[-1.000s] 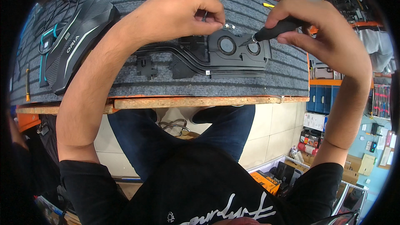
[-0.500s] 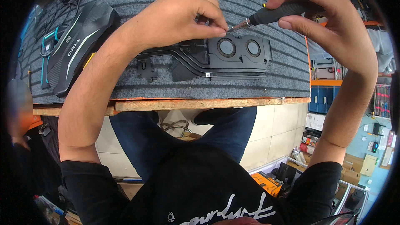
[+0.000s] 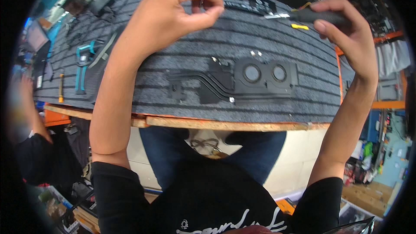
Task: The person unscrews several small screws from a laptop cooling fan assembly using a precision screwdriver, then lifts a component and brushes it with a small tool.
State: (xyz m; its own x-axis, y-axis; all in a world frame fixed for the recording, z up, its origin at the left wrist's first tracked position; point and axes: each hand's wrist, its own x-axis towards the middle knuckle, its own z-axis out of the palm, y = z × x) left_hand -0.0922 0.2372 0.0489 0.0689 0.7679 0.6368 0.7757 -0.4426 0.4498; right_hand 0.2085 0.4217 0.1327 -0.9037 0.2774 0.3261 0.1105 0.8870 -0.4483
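My left hand (image 3: 177, 13) is raised over the striped grey mat, thumb and fingers closed in a pinch; what they hold, if anything, is hidden. My right hand (image 3: 353, 39) grips a black-handled screwdriver (image 3: 310, 16), its metal shaft pointing left, apart from my left fingertips, near a black battery pack (image 3: 242, 2) and a small yellow piece (image 3: 300, 26). Nearer me on the mat lies a black cooling module (image 3: 264, 91) with two round fans and long heat pipes. Small white bits (image 3: 255, 53) lie just behind it.
At left are a black-and-teal object (image 3: 82, 69), a thin yellow tool (image 3: 61, 86) and cables. Another person's arm (image 3: 37, 121) shows at the far left. The wooden table edge (image 3: 229, 125) runs above my legs. Shelves of boxes and goods (image 3: 381, 143) stand at right.
Both hands have moved up, away from the fan module. The screwdriver tip, at my left fingertips half a second ago, is now apart from them. The view has shifted, so the module appears lower.
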